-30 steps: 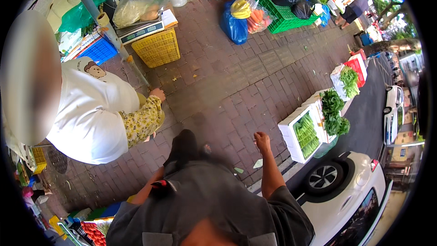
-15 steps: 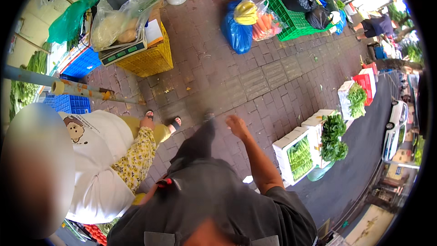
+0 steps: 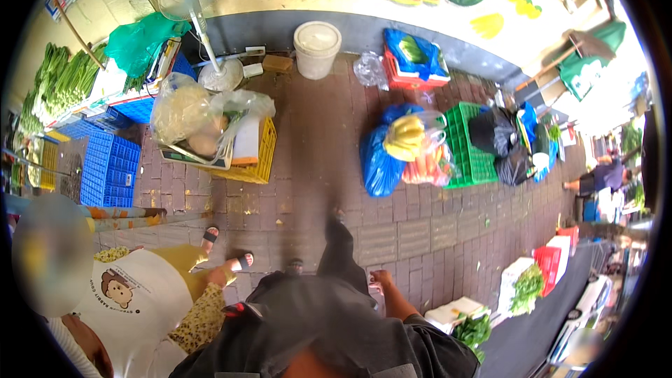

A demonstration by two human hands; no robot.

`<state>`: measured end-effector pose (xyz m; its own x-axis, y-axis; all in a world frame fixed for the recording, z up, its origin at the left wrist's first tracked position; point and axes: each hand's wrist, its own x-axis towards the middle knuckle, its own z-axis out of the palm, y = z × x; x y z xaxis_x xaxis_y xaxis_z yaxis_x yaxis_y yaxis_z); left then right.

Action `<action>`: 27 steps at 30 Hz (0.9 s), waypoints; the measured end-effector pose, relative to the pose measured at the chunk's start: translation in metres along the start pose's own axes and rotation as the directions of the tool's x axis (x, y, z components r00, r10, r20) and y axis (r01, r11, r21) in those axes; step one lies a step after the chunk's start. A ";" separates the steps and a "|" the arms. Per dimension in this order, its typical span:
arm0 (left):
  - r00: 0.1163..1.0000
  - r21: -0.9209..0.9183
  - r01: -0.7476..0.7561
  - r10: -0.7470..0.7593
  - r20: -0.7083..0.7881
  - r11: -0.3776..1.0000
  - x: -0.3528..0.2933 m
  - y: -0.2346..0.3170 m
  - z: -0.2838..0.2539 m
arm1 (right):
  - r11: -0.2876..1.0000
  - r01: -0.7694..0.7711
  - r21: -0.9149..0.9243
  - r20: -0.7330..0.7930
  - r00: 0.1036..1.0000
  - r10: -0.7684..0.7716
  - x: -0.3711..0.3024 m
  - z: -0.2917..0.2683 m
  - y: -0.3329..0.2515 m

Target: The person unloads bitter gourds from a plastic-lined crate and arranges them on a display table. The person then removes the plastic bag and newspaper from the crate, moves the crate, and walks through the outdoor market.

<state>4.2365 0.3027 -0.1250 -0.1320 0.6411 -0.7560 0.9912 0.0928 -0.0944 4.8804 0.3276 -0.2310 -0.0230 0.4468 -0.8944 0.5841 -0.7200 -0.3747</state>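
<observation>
My right hand (image 3: 381, 280) hangs low beside my right leg, its fingers loosely curled and apart, with nothing seen in it. Out of sight is my left hand; a small red thing (image 3: 241, 309) shows at the left side of my dark shirt. Ahead on the paving, a blue plastic bag (image 3: 381, 168) stands against a clear bag of carrots (image 3: 425, 164) with yellow bananas (image 3: 404, 137) on top. A green crate (image 3: 467, 147) bearing black bags (image 3: 493, 129) touches them on the right. My right hand is apart from all of these.
Ahead left stands a yellow crate (image 3: 266, 150) under a scale and a bag of vegetables (image 3: 178, 112). A white bucket (image 3: 317, 49) and red crate (image 3: 413, 78) line the wall. Beside me at left is a person in a white shirt (image 3: 136, 301). Boxed greens (image 3: 526, 290) edge the road.
My view has tilted up, bringing the wall and fan into sight. I have come closer to the bags. My right hand has dropped nearer my leg, and the person is lower left.
</observation>
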 end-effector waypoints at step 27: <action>0.853 -0.370 0.077 -0.253 -0.456 0.926 0.130 0.086 -0.175 | 0.429 0.704 -0.566 -0.351 0.265 -0.898 0.211 -0.564 -0.931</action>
<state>4.3030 0.5276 -0.1177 -0.3682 0.8710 -0.3253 0.9040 0.4172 0.0937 4.7889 1.3918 0.0671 -0.2456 0.9515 0.1855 0.6938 0.3062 -0.6519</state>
